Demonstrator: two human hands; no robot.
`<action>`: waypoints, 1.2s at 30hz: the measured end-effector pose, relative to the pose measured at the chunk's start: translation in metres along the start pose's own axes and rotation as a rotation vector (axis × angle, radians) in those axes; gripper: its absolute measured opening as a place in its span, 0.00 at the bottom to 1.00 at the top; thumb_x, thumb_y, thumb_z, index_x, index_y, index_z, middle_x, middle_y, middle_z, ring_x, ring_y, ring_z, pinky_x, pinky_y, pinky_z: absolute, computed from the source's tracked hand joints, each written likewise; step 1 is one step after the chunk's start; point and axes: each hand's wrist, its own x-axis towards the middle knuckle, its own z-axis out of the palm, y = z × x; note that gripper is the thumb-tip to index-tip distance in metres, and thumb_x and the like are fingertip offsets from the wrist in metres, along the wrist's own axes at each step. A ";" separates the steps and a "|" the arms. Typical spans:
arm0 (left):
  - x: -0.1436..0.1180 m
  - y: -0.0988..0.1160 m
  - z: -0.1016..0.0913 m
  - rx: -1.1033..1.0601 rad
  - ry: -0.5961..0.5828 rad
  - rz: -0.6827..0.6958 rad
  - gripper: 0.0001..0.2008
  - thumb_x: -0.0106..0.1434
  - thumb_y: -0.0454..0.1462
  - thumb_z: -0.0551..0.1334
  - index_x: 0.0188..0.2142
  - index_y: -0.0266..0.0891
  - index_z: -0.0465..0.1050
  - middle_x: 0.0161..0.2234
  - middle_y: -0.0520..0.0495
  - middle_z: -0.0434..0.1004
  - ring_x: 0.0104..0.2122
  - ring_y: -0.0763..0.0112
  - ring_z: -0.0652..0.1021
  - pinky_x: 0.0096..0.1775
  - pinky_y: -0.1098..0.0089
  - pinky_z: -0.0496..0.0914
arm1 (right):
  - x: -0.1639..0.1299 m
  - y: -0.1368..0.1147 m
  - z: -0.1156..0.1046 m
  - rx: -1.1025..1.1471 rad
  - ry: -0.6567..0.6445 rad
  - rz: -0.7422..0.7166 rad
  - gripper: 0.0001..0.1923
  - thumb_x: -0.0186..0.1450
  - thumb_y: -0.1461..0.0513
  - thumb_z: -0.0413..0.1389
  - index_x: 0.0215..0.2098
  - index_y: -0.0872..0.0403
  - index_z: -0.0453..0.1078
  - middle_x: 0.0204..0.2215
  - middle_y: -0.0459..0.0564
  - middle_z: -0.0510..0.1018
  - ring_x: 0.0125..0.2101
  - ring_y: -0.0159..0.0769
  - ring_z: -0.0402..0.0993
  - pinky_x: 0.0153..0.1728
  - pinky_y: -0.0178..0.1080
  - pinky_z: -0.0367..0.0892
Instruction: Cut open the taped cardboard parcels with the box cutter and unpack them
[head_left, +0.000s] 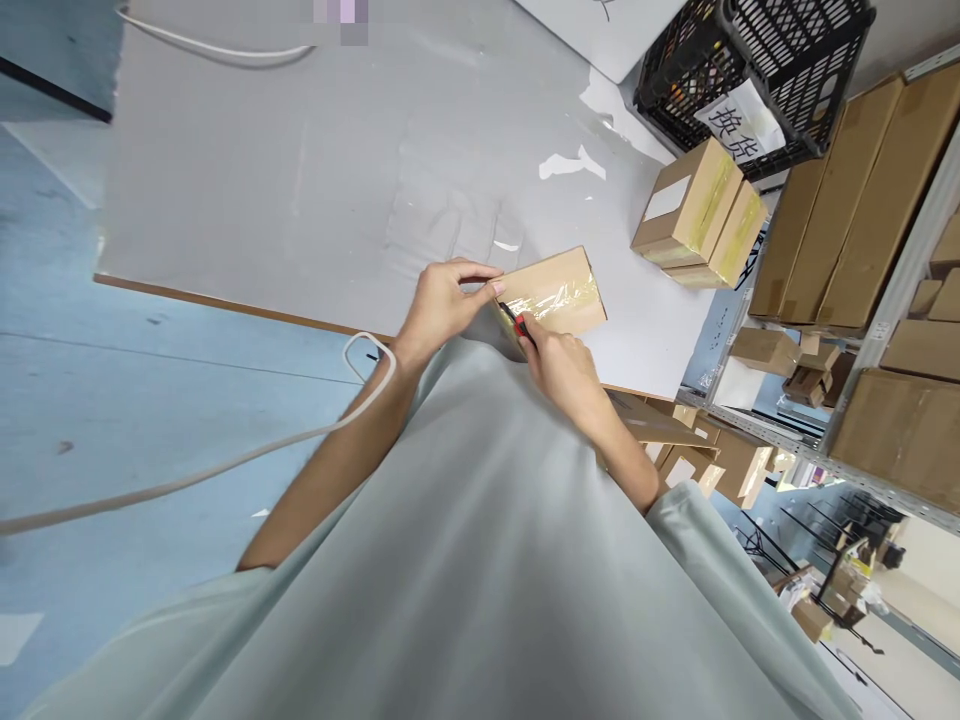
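A small cardboard box (555,275) with shiny clear tape across it sits at the table's near edge, close against the grey-green shirt. My left hand (446,305) grips its left corner with thumb and fingers. In my right hand (561,362) is a red and black utility knife (516,321), held low on the box's near side. The knife's tip points toward the left corner, near my left fingertips. Whether the blade is in the tape I cannot tell.
Two stacked taped boxes (686,205) stand to the right on the grey table (262,180). Behind them is a black plastic crate (750,75) with a paper sign. A white cable (300,437) runs past my left forearm. Shelves with cartons (896,430) line the right.
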 end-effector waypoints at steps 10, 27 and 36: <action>-0.007 -0.001 0.015 0.069 0.092 -0.009 0.13 0.69 0.43 0.70 0.48 0.43 0.91 0.51 0.45 0.91 0.54 0.53 0.87 0.62 0.56 0.82 | -0.019 -0.004 0.030 -0.095 -0.116 0.076 0.26 0.84 0.60 0.49 0.77 0.51 0.68 0.49 0.68 0.89 0.48 0.58 0.90 0.49 0.54 0.82; -0.005 0.045 0.103 0.383 -0.152 0.456 0.21 0.80 0.46 0.61 0.66 0.49 0.82 0.74 0.39 0.75 0.83 0.36 0.59 0.81 0.26 0.40 | -0.010 0.099 -0.006 0.095 0.354 0.245 0.31 0.87 0.55 0.41 0.83 0.51 0.63 0.54 0.61 0.91 0.49 0.57 0.89 0.53 0.48 0.77; -0.002 0.025 0.104 0.472 -0.122 0.510 0.22 0.80 0.44 0.61 0.69 0.48 0.80 0.77 0.38 0.73 0.82 0.33 0.60 0.80 0.24 0.42 | 0.006 0.078 -0.022 -0.046 0.177 0.306 0.31 0.89 0.55 0.37 0.87 0.49 0.54 0.59 0.62 0.88 0.55 0.53 0.88 0.57 0.47 0.78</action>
